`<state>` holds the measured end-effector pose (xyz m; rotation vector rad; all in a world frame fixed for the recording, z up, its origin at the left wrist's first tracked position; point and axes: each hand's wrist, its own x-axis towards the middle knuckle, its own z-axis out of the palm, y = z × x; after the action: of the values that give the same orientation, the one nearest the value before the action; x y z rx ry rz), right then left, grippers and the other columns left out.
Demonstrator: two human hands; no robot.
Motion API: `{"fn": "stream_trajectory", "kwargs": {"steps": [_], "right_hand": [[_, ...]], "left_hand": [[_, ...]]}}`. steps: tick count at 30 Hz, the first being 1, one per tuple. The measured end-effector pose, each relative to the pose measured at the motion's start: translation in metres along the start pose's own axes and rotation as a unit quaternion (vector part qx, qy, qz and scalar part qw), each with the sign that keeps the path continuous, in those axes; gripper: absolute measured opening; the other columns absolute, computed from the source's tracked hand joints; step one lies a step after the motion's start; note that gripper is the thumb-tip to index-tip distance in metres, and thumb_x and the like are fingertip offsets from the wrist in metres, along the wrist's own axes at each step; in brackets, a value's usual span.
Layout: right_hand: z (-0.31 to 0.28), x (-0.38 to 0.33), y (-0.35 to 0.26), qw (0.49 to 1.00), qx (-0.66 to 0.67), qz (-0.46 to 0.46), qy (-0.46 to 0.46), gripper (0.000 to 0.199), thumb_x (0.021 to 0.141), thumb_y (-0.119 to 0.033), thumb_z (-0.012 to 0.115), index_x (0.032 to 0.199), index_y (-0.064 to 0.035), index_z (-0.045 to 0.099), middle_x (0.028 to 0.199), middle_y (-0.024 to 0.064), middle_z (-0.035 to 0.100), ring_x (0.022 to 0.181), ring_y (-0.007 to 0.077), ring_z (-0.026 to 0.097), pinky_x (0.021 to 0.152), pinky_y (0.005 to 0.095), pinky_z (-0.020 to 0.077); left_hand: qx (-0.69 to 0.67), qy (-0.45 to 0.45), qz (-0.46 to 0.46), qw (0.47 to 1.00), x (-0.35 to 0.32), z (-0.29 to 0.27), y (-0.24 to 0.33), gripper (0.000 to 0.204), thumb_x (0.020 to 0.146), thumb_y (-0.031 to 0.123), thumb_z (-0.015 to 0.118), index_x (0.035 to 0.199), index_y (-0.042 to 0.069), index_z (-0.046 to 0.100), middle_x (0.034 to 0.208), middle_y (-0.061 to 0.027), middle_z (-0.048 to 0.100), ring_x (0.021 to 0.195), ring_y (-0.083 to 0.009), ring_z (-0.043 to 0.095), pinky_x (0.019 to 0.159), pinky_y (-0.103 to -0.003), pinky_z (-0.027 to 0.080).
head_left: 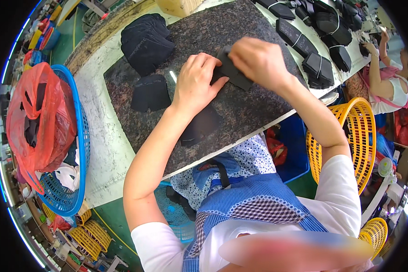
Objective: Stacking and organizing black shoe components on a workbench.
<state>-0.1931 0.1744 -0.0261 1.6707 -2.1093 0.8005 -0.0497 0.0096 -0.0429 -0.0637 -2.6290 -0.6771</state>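
A dark, flat cut piece (235, 75) lies on the speckled stone slab between my hands. My left hand (195, 80) rests at its left edge, fingers curved and thumb on the piece, holding it down. Over its upper right side, my right hand (258, 61) is closed and slightly blurred; what its fingers grip is hidden. Left of my left hand lies a single black cut piece (150, 93), with a fanned stack of black pieces (147, 41) beyond it. Another dark piece (201, 124) sits below my left wrist, near the slab's front edge.
Tied bundles of black pieces (318, 70) line the right side of the table. A blue basket (81, 149) with a red plastic bag (41, 118) stands at left. A yellow basket (365, 136) and a blue bin (297, 149) are at right. Another person (390, 88) sits far right.
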Motion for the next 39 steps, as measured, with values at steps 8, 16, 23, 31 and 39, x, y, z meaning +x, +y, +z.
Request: {"fn": "stream_trajectory", "kwargs": {"steps": [8,16,23,31,39], "right_hand": [[-0.048,-0.016,-0.032,0.982,0.058,-0.115,0.142,0.019,0.073,-0.003,0.077,0.091,-0.0098,0.074,0.093,0.0073,0.071,0.089,0.0299,0.067,0.084,0.0399,0.0545],[-0.048,-0.068,-0.108,0.679,0.488,0.269,-0.477,0.023,0.091,-0.019,0.078,0.09,0.002,0.07,0.076,0.0085,0.07,0.063,0.0131,0.065,0.06,0.0295,0.0528],[-0.018,-0.016,-0.103,0.764,0.42,0.348,-0.346,0.028,0.1,-0.021,0.066,0.082,0.0002,0.064,0.066,0.0036,0.066,0.054,0.0075,0.061,0.048,0.023,0.0462],[-0.002,-0.016,-0.104,0.782,0.368,0.365,-0.345,0.027,0.097,-0.019,0.07,0.08,0.0012,0.065,0.064,0.0019,0.062,0.053,0.0064,0.057,0.049,0.0234,0.0447],[0.005,0.005,-0.082,0.908,0.267,0.156,-0.282,0.023,0.086,-0.011,0.078,0.078,-0.0047,0.057,0.061,0.0038,0.053,0.052,0.0121,0.046,0.05,0.029,0.0393]], "left_hand": [[-0.398,-0.069,-0.175,0.898,-0.037,-0.047,0.047,0.064,0.092,0.044,0.074,0.132,-0.003,0.059,0.118,-0.0147,0.068,0.103,-0.0217,0.066,0.092,-0.034,0.052],[-0.531,-0.171,-0.362,0.747,-0.165,-0.072,0.091,0.031,0.11,0.022,0.047,0.11,-0.003,0.063,0.1,-0.013,0.074,0.089,-0.0171,0.073,0.076,-0.031,0.06],[-0.355,-0.075,-0.456,0.813,-0.118,-0.084,0.047,0.033,0.098,0.031,0.071,0.084,0.001,0.065,0.069,-0.0063,0.071,0.058,-0.0083,0.066,0.052,-0.022,0.05],[-0.327,-0.084,-0.465,0.819,-0.117,-0.069,0.033,0.033,0.097,0.03,0.071,0.081,0.002,0.062,0.063,-0.0071,0.069,0.05,-0.0102,0.064,0.048,-0.024,0.048],[0.033,0.049,-0.275,0.96,-0.146,-0.085,0.031,0.023,0.085,0.017,0.081,0.081,0.012,0.058,0.053,-0.0007,0.056,0.046,-0.0176,0.062,0.044,-0.031,0.044]]}}
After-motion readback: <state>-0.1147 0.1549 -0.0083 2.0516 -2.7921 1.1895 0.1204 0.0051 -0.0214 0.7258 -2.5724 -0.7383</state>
